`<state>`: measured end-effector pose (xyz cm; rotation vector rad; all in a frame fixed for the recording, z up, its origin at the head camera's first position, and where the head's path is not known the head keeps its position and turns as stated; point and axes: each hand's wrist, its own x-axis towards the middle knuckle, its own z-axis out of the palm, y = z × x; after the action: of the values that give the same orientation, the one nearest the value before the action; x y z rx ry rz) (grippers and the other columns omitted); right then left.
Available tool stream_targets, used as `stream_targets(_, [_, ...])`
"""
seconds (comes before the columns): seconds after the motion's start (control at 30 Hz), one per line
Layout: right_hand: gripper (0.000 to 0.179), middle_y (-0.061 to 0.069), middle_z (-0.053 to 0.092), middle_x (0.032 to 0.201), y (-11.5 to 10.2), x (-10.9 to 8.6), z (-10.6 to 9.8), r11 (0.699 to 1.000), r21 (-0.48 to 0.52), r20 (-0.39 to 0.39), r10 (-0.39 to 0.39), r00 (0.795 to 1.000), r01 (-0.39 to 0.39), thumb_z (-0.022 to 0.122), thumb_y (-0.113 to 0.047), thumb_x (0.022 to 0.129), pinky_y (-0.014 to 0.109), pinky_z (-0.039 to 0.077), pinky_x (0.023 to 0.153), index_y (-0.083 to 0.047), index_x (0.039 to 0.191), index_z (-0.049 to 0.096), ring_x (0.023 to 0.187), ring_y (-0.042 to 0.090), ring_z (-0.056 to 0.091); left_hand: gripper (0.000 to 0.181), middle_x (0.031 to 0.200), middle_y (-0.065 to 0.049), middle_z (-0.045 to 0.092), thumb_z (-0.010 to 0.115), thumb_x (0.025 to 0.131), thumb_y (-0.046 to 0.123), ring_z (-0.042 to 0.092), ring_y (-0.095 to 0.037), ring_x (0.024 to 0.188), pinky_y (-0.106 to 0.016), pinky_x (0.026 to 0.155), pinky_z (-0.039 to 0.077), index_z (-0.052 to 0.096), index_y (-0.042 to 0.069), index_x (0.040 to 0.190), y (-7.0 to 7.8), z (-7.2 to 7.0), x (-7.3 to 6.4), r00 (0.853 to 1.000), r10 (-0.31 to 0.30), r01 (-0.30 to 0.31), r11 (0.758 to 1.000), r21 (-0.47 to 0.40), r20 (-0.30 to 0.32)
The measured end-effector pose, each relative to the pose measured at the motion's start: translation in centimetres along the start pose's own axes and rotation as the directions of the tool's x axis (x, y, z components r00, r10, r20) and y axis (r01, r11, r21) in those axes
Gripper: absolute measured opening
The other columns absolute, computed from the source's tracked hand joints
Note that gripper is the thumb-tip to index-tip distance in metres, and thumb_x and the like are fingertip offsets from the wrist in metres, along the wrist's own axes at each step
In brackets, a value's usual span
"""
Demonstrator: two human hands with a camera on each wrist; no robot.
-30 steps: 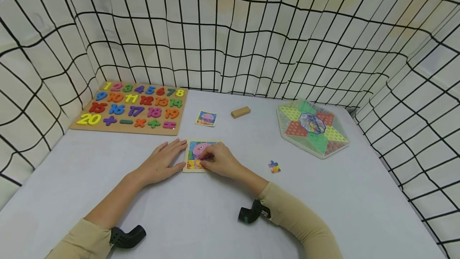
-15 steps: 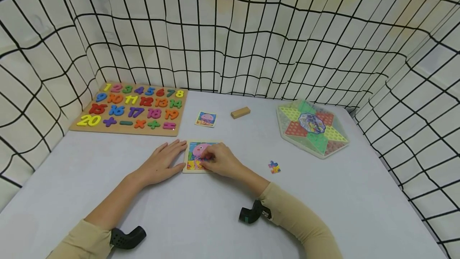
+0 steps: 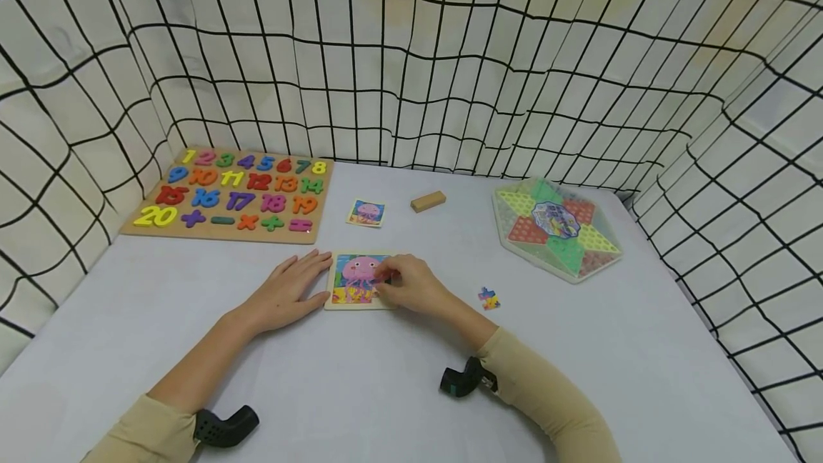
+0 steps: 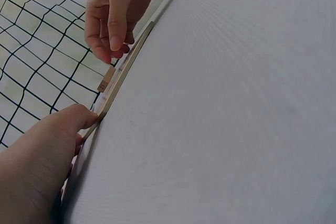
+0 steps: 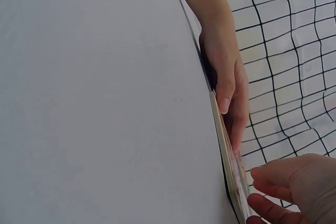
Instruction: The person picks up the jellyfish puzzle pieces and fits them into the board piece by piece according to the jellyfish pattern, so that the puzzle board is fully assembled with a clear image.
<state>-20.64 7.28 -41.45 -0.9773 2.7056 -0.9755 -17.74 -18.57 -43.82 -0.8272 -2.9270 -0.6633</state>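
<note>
A small jigsaw puzzle in a pale wooden frame lies on the white table, showing a pink sea creature over yellow and blue. My left hand rests with extended fingers at its left edge, fingertips and thumb touching the frame. Over its right side my right hand hovers with loosely bent fingers; in the left wrist view nothing shows between thumb and fingers, which are close above the board. The right hand covers part of the picture's right side. A loose jigsaw piece lies to the right, beyond the right wrist.
Behind the puzzle lie a small picture card and a wooden block. A number board with coloured digits is at the back left. A hexagonal Chinese checkers board lies at the right. Black netting over white cloth surrounds the table.
My right hand has shifted right across the puzzle, uncovering more of the pink figure and the picture's lower part. The left hand has stayed at the frame's left edge.
</note>
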Motion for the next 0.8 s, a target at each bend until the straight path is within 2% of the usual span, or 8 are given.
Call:
stream_targets(0.27, [0.016,0.000,0.061,0.091,1.3,-1.1,-1.2,1.000,-0.019,-0.055,0.007,0.998,-0.008,0.065,-0.013,0.084,0.024,0.045,0.075,-0.007,0.099,0.065,0.085,0.014,0.052,0.063,0.146,-0.012,0.031,0.053,0.091,0.037,0.018,-0.029,0.137,-0.049,0.109,0.009,0.035,0.002,0.140,0.0,-0.1,0.0,1.000,-0.003,0.003,1.000,-0.010,0.002])
stream_targets(0.4, [0.017,0.001,0.061,0.092,2.0,-1.7,-1.9,0.999,-0.023,-0.075,0.033,0.997,-0.034,0.065,-0.012,0.084,0.026,0.046,0.076,-0.006,0.100,0.064,0.087,0.014,0.053,0.063,0.145,-0.014,0.032,0.053,0.090,0.037,0.019,-0.031,0.136,-0.050,0.108,0.010,0.035,0.001,0.139,0.0,0.0,0.0,1.000,0.010,-0.010,1.000,-0.003,-0.015])
stream_targets(0.63, [0.018,0.001,0.063,0.092,3.5,-2.8,-3.0,0.994,-0.056,-0.127,0.088,0.988,-0.096,0.067,-0.011,0.082,0.029,0.046,0.078,-0.007,0.100,0.065,0.088,0.016,0.053,0.064,0.147,-0.012,0.029,0.053,0.091,0.037,0.016,-0.029,0.137,-0.048,0.109,0.007,0.033,0.003,0.141,-0.1,-0.1,0.0,1.000,-0.010,0.010,1.000,-0.006,0.014])
stream_targets(0.8, [0.025,0.003,0.062,0.093,4.5,-3.9,-3.9,0.989,-0.047,-0.173,0.128,0.977,-0.138,0.068,-0.012,0.082,0.033,0.046,0.079,-0.006,0.106,0.063,0.089,0.019,0.055,0.064,0.147,-0.011,0.029,0.053,0.091,0.038,0.015,-0.028,0.137,-0.049,0.109,0.007,0.033,0.003,0.141,-0.1,0.0,0.1,1.000,-0.011,0.011,1.000,-0.009,0.019])
